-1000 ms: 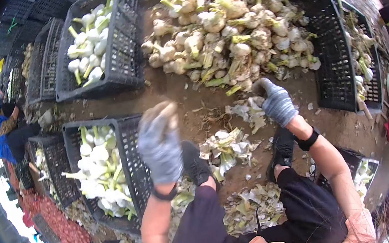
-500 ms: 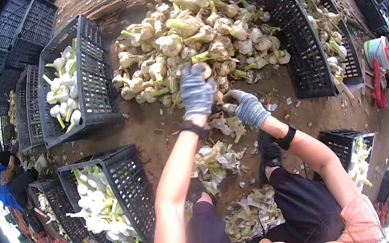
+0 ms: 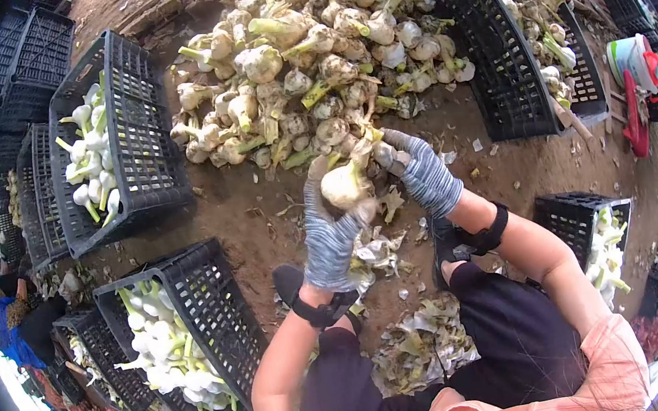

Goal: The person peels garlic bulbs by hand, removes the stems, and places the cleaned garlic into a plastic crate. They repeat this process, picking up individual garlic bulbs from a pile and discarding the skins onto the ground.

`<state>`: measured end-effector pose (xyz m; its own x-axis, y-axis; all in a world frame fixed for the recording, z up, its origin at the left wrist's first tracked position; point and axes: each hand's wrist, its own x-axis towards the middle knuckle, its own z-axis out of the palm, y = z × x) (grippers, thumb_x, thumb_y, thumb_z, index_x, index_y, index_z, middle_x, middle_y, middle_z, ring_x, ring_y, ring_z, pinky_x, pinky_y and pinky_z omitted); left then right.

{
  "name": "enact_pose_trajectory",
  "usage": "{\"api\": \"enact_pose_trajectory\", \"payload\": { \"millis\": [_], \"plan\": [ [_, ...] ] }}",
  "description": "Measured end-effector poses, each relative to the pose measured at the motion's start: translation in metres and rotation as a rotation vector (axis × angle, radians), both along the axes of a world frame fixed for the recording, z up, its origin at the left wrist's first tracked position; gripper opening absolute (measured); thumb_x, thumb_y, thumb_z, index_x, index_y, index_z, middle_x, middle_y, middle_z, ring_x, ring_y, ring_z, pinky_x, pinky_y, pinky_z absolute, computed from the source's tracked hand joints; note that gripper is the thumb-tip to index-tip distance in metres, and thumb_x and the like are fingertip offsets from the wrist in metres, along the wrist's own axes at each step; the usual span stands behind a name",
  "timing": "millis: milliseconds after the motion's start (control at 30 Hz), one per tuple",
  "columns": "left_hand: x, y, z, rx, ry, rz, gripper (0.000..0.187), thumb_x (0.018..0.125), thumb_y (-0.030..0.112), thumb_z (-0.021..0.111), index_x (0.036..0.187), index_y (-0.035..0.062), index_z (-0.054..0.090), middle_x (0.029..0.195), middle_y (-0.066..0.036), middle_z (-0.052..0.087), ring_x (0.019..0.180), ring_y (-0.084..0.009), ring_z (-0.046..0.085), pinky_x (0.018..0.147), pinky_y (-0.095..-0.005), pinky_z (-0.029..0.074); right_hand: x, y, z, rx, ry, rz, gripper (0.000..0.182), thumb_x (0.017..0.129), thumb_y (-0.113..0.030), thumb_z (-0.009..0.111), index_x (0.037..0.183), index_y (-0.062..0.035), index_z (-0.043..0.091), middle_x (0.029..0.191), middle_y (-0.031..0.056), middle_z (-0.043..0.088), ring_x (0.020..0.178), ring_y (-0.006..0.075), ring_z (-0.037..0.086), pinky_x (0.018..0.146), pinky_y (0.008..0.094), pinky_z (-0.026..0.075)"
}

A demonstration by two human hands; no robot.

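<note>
My left hand (image 3: 326, 234), in a grey striped glove, is wrapped around a garlic bulb (image 3: 346, 187) held in front of the pile. The bulb is pale, with its stem pointing up and to the right. My right hand (image 3: 426, 177), gloved the same way, is closed beside that stem; its fingertips partly hide what they grip, so I cannot make it out. Just beyond both hands lies a large heap of unpeeled garlic (image 3: 297, 82) with soil-stained bulbs and cut stems.
Black crates of clean white garlic stand at upper left (image 3: 124, 140), lower left (image 3: 216, 322) and right (image 3: 565, 218). Another crate (image 3: 496, 62) with untrimmed garlic tilts at upper right, near a white bucket (image 3: 632, 65). Peeled skins (image 3: 420, 346) lie between my legs. A person (image 3: 11, 322) sits far left.
My left hand has drawn back from the heap toward me, bringing a garlic bulb. My right hand has shifted slightly and now meets the bulb's stem. The view has moved a little.
</note>
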<state>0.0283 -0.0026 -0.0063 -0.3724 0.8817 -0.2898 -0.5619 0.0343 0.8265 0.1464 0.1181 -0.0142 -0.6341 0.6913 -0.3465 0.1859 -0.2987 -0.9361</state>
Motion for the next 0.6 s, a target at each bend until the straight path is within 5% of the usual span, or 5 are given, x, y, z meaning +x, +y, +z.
{"api": "enact_pose_trajectory", "payload": {
  "millis": [100,233,367,467,600],
  "plan": [
    [0.003,-0.003,-0.008,0.015,0.187,-0.021,0.084,0.068,0.012,0.079,0.136,0.0069,0.03,0.122,-0.008,0.045,0.109,-0.02,0.049,0.091,-0.0319,0.046,0.011,0.003,-0.002,0.229,0.065,0.196,0.039,0.089,-0.029,0.056,0.114,0.0011,0.052,0.097,0.0031,0.059,0.088,0.0112,0.053,0.079,0.0263,0.046],
    [-0.001,-0.007,-0.012,0.009,0.774,-0.06,0.081,0.067,0.008,0.079,0.134,0.0066,0.034,0.13,-0.009,0.04,0.113,-0.0211,0.047,0.093,-0.0331,0.044,0.003,-0.008,0.005,0.018,0.101,0.067,0.04,0.087,-0.022,0.061,0.118,-0.0001,0.049,0.104,0.0032,0.058,0.094,0.0094,0.051,0.084,0.0263,0.045],
    [-0.001,-0.005,-0.007,0.013,0.726,-0.049,0.079,0.066,0.008,0.079,0.133,0.0051,0.036,0.129,-0.01,0.042,0.112,-0.0204,0.049,0.094,-0.0332,0.043,0.002,-0.005,0.015,0.016,0.085,0.052,0.032,0.085,-0.016,0.061,0.112,0.0011,0.054,0.098,0.0034,0.061,0.088,0.0091,0.053,0.08,0.0268,0.047],
    [0.0,-0.005,-0.01,0.006,0.352,-0.03,0.08,0.064,0.007,0.081,0.131,0.0032,0.037,0.124,-0.011,0.047,0.108,-0.0199,0.051,0.094,-0.0331,0.043,0.008,0.003,0.008,0.166,0.026,0.145,0.027,0.083,-0.012,0.062,0.106,0.0015,0.058,0.091,0.0051,0.063,0.083,0.0088,0.055,0.077,0.0267,0.047],
    [-0.004,-0.005,-0.004,0.017,0.127,-0.065,0.074,0.071,0.026,0.076,0.13,0.0018,0.039,0.115,-0.012,0.053,0.104,-0.0192,0.053,0.091,-0.0326,0.045,0.012,0.006,0.016,0.142,0.014,0.178,0.025,0.082,-0.01,0.062,0.104,0.0015,0.059,0.089,0.0064,0.065,0.081,0.0085,0.056,0.077,0.027,0.047]
  ]
}}
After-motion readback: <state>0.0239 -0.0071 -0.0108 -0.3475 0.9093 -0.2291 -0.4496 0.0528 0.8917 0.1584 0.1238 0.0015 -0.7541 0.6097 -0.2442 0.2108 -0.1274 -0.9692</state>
